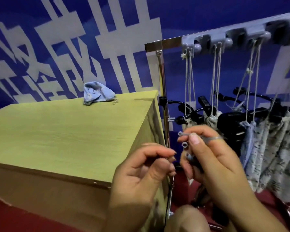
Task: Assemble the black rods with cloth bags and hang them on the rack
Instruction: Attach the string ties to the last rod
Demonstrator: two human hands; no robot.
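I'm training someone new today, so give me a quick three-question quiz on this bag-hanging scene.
1. True or false: the crumpled blue cloth bag lies on the yellow-green box.
2. Which hand pinches the thin grey rods with round ends: A the left hand, B the right hand?
3. What do the hung bags dangle from on the rack?

Key: 1 true. 2 B. 3 Light cords looped over the rack's hooks.
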